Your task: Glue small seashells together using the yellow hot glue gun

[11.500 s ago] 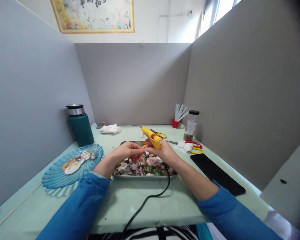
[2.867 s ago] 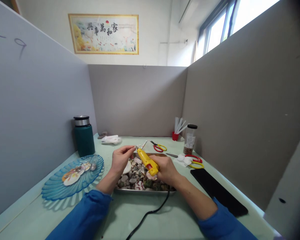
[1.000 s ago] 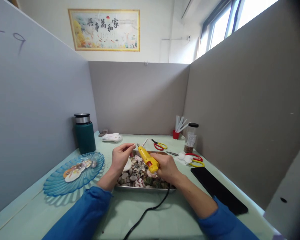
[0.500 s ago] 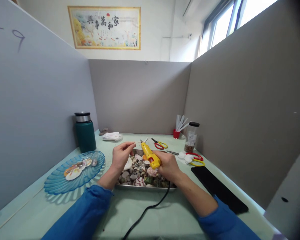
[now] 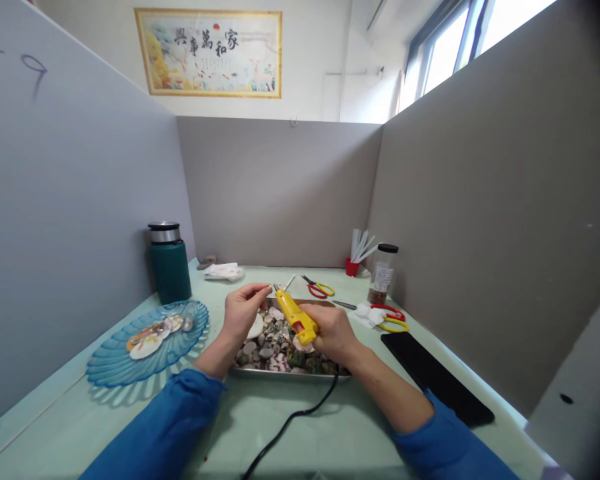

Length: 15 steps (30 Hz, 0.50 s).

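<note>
In my right hand (image 5: 333, 331) is a yellow hot glue gun (image 5: 296, 315), its nozzle pointing up and left and its black cord (image 5: 295, 417) trailing down to the table's front. My left hand (image 5: 243, 313) is closed in a pinch right at the nozzle tip. Whatever sits between those fingertips is too small to make out. Under both hands lies a metal tray (image 5: 290, 377) filled with seashells (image 5: 267, 353) of many sizes. To the left, a blue scalloped glass plate (image 5: 110, 367) bears several shells (image 5: 150, 345).
A green bottle (image 5: 170, 270) stands behind the plate. Further back lie white tissues (image 5: 223, 271) and scissors (image 5: 320, 288). On the right are a red cup of glue sticks (image 5: 352, 267), a jar (image 5: 381, 275), tweezers (image 5: 345, 305), red-and-yellow-handled scissors (image 5: 394, 325) and a black slab (image 5: 437, 379). Grey partitions enclose the table.
My right hand has brought the glue gun slightly left and down, so its nozzle is now right beside my left fingertips. My left hand has hardly moved.
</note>
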### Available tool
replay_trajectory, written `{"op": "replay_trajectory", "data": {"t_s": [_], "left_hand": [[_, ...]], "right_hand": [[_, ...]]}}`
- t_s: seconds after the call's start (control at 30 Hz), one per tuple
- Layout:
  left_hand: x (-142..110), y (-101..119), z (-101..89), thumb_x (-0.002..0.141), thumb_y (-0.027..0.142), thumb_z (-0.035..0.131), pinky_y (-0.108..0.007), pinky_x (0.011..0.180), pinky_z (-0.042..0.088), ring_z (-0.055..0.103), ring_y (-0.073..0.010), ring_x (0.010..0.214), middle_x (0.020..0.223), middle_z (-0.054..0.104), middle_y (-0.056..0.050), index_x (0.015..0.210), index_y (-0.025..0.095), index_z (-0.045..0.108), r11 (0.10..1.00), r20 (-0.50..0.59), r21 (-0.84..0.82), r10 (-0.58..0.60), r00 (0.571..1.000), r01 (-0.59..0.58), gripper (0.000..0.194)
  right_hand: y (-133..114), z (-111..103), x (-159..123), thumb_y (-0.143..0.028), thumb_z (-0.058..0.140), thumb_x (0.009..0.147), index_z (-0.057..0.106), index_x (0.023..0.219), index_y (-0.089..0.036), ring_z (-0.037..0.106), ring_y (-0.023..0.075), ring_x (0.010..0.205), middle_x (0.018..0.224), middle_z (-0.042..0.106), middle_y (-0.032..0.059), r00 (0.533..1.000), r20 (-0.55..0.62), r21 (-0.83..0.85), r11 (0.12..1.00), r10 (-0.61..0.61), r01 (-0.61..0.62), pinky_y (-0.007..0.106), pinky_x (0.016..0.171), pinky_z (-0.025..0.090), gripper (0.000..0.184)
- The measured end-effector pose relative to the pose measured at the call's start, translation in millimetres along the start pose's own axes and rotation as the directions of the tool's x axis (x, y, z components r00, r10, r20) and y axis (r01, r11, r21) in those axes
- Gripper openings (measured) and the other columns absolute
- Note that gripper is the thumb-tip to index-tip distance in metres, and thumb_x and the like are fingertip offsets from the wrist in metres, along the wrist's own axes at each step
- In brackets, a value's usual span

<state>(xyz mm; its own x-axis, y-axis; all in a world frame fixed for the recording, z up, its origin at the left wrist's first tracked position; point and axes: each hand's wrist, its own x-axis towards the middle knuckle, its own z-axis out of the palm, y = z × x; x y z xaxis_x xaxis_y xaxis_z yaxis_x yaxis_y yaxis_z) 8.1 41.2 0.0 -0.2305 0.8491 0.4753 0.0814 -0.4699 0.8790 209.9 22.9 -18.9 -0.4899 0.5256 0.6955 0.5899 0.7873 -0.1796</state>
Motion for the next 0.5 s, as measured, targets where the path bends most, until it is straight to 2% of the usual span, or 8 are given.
{"op": "replay_trajectory", "data": {"t_s": [0.23,0.5], "left_hand": [[-0.8,1.2,0.6,0.064,0.035,0.07,-0.02,0.047,0.036,0.048,-0.0089,0.046,0.049,0.059,0.001,0.077,0.013,0.071,1.0,-0.002,-0.014,-0.002,1.0,0.002,0.025],[-0.7,0.9,-1.1,0.063,0.036,0.07,-0.021,0.047,0.037,0.049,-0.0096,0.045,0.048,0.058,0.001,0.077,0.014,0.072,1.0,-0.004,0.008,0.008,1.0,-0.008,0.027]], "right_hand": [[0.4,0.9,-0.8,-0.014,0.053,0.07,0.063,0.101,-0.022,0.061,0.0155,0.072,0.081,0.069,0.0027,0.999,-0.035,-0.073,0.997,0.016,-0.019,0.023,0.066,0.042,0.033],[-0.6,-0.6,-0.6,-0.015,0.055,0.069,0.062,0.108,-0.023,0.061,0.0165,0.075,0.083,0.069,0.0033,1.0,-0.014,-0.139,0.99,0.026,-0.027,0.023,0.067,0.042,0.04]]}}
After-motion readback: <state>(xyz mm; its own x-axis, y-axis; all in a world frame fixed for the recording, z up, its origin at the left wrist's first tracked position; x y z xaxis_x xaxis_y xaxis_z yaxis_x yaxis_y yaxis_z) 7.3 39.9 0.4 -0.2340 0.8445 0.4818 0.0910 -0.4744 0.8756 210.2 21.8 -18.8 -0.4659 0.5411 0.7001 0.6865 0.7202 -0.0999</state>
